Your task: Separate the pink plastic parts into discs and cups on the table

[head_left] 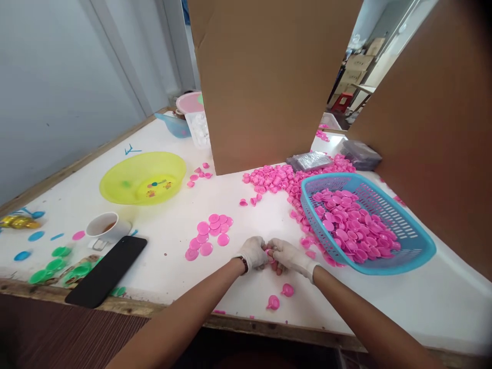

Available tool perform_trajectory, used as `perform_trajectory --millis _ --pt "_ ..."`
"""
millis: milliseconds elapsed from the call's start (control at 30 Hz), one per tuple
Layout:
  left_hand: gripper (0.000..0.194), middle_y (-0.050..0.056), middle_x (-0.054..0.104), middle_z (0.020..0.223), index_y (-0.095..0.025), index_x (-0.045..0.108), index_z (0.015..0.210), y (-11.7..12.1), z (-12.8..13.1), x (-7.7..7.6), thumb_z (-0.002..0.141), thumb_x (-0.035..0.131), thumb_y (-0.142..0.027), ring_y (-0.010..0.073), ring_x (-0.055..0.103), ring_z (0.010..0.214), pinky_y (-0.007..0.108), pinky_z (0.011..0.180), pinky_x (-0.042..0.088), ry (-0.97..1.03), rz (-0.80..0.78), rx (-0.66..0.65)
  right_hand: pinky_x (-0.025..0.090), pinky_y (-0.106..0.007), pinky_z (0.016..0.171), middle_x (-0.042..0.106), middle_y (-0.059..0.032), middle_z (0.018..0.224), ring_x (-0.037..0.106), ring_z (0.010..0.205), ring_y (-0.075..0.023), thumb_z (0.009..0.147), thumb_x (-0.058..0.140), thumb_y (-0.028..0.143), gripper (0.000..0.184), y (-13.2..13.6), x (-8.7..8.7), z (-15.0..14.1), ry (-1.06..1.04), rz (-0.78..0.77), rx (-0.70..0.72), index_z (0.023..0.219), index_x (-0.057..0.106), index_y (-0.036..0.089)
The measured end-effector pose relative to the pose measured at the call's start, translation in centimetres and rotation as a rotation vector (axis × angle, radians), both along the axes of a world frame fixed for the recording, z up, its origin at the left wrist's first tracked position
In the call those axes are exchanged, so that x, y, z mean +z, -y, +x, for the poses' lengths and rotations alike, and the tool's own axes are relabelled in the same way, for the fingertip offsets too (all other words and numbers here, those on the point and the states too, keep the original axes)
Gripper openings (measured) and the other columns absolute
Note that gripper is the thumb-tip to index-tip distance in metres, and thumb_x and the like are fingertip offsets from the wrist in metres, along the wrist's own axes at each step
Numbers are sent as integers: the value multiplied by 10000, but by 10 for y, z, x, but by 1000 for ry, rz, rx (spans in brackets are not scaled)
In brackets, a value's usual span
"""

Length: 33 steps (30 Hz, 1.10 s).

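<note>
Both hands wear white gloves and meet over the white table (269,215) near its front edge. My left hand (253,252) and my right hand (289,256) are closed together around a small pink plastic piece (269,253), fingertips touching. A cluster of flat pink discs (209,234) lies just left of my hands. Two small pink cup-shaped pieces (280,296) sit on the table below my hands. A blue basket (407,241) full of pink pieces stands to the right, with a heap of loose pink pieces (280,179) behind it.
A large cardboard box (269,82) stands behind the heap and another cardboard wall (442,128) at the right. A yellow bowl (142,177), a white cup (103,225), a black phone (107,270) and green and blue discs (54,266) lie at the left.
</note>
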<state>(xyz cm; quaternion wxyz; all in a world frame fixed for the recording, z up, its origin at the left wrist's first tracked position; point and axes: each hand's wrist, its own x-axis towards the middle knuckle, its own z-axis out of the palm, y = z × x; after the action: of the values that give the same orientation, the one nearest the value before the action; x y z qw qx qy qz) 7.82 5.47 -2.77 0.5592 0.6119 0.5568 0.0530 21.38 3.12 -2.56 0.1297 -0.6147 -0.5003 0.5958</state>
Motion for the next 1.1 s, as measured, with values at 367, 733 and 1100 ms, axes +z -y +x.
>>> perform_trajectory --millis 367,733,1100 --pt "198 106 592 1000 -164 590 917 0 -99 29 847 434 -264 210 585 839 311 699 434 -604 715 -3 440 -276 473 592 -32 743 548 507 -148 822 335 324 352 41 68 72 19 627 -379 1146 426 219" --pt "224 125 576 1048 -135 569 1001 -3 -97 20 816 468 -212 214 582 890 298 705 448 -733 609 -79 422 -273 628 634 -71 705 597 693 -184 749 446 161 128 12 26 41 673 562 129 683 552 185" --pt "73 2 592 619 -158 524 681 16 -94 29 747 550 -173 122 578 590 237 562 450 -48 304 232 287 -182 428 478 49 610 384 444 -51 721 419 194 114 4 28 -21 82 196 92 811 489 186"
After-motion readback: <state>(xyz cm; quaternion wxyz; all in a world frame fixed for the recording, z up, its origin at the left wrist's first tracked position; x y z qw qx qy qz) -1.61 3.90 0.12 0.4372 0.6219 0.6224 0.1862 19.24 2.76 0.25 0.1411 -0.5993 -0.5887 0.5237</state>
